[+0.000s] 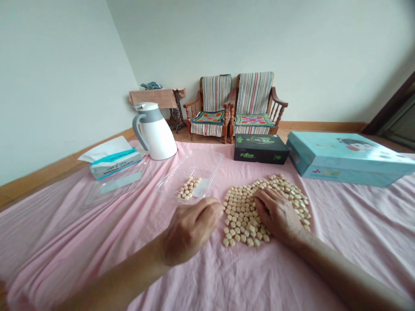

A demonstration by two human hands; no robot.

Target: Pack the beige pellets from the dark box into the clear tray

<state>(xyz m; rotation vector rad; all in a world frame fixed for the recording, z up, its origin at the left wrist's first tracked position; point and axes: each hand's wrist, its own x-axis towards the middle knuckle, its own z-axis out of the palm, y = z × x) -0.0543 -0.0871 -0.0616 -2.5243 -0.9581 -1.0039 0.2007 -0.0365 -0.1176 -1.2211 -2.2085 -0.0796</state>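
Observation:
Many small, pale wooden-looking pieces with rounded corners lie spread in one layer on a pink cloth. My left hand is closed beside their left edge, above the cloth; the back of the hand hides whatever its fingers hold. My right hand rests over the right part of the spread, its fingers bent and close together, the tips down among the pieces. What lies under those fingertips is hidden. Beyond my left hand sits a clear plastic tray, with a small heap of similar pieces inside.
At the left stand a white and grey jug and a tissue pack, with a clear lid in front. A black box and a large light-blue box stand behind the pieces. Farther back are two wooden armchairs.

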